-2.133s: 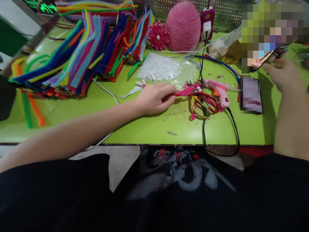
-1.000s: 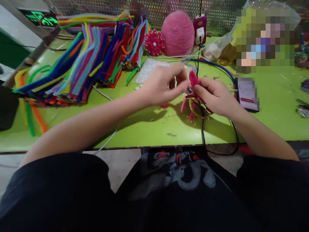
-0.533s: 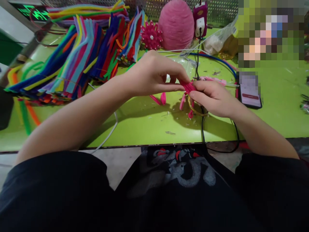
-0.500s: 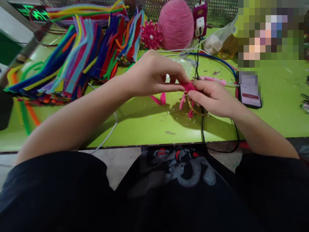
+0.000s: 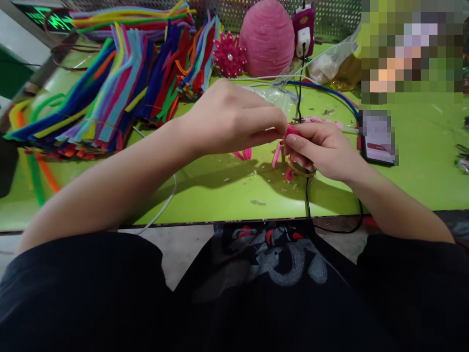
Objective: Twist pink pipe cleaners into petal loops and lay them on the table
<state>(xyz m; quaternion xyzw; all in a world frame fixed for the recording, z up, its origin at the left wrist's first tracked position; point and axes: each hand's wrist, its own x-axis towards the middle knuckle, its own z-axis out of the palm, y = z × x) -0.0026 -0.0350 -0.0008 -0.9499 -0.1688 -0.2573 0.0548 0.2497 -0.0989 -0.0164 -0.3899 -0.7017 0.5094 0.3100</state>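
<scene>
Bright pink pipe cleaners (image 5: 292, 130) are pinched between the thumb and fingers of my right hand (image 5: 324, 149). My left hand (image 5: 234, 120) meets them from the other side with its fingertips closed on their left end; its thumb is hidden under the fingers. Below the right fingers hang a gold-coloured ring (image 5: 302, 171) and small pink loops (image 5: 289, 174). How the ring and loops join the held piece is covered by the fingers. Beneath my left hand, more looped pink pipe cleaner (image 5: 246, 154) lies on the green table (image 5: 220, 195).
Bundles of coloured pipe cleaners (image 5: 120, 78) fill the left side. At the back are a pink flower (image 5: 230, 55), a large pink ball (image 5: 268, 39) and a purple device (image 5: 304, 29). A phone (image 5: 378, 137) lies right; a black cable (image 5: 308, 200) crosses the table edge.
My left fingers have closed over the left end of the pink pipe cleaners, and the thumb has gone out of sight beneath them. My right hand has hardly moved.
</scene>
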